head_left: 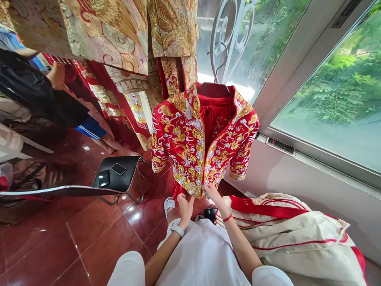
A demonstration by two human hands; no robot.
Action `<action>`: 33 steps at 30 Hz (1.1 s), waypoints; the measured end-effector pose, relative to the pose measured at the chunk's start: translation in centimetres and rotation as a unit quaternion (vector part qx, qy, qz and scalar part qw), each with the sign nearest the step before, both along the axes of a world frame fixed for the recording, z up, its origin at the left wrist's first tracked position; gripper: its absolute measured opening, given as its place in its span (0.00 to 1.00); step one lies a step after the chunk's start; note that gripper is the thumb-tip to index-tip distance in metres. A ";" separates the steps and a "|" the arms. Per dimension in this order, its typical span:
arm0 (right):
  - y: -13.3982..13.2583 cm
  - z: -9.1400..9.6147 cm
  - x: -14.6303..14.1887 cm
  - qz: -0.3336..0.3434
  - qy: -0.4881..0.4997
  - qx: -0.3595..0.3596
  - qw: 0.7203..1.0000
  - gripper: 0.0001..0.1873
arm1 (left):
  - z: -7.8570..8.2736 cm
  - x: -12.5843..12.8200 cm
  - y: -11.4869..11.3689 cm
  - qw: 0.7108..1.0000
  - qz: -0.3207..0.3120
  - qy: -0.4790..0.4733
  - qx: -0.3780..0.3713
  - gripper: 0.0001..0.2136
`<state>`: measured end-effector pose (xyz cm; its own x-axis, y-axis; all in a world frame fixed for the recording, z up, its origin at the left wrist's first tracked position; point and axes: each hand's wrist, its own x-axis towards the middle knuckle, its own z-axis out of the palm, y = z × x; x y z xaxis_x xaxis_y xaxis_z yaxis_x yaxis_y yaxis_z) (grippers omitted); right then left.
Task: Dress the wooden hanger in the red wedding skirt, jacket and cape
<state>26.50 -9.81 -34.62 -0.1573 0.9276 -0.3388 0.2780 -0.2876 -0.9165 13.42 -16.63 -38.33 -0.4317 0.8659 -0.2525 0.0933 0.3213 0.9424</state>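
Note:
A red jacket [187,147] with dense gold and silver embroidery hangs in front of me on a dark hanger [214,89]. Its front is open in a V at the top, and the two edges meet lower down. My right hand [212,192], with a red cord on the wrist, pinches the front edge at the bottom of the opening. My left hand [186,209], wearing a pale watch [177,229], is at the hem with its fingers curled and partly hidden by the cloth. Red fabric [177,191] hangs beside its fingertips.
Gold-embroidered garments [172,28] hang behind and to the left. A black chair [117,174] holds two dark flat objects. Cream garments with red trim [297,230] lie piled at right. A windowsill [327,165] carries a dark slim device [279,145]. Another person [29,79] stands at left.

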 end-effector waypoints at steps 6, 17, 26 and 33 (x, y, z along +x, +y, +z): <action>-0.5 -0.5 -0.7 -0.027 -0.075 0.035 0.996 0.16 | 3.2 0.0 3.9 0.832 -0.292 0.464 0.082 0.07; 2.5 2.0 -0.4 -0.010 -0.057 0.013 0.998 0.16 | 2.4 1.4 6.4 0.800 -0.299 0.514 0.076 0.13; 5.2 4.5 -0.5 -0.045 -0.038 0.047 0.997 0.12 | 3.3 2.3 6.4 0.833 -0.172 0.519 0.077 0.27; 3.7 3.7 -1.5 -0.058 -0.027 0.056 0.996 0.12 | 4.3 3.4 10.5 0.834 -0.173 0.509 0.122 0.30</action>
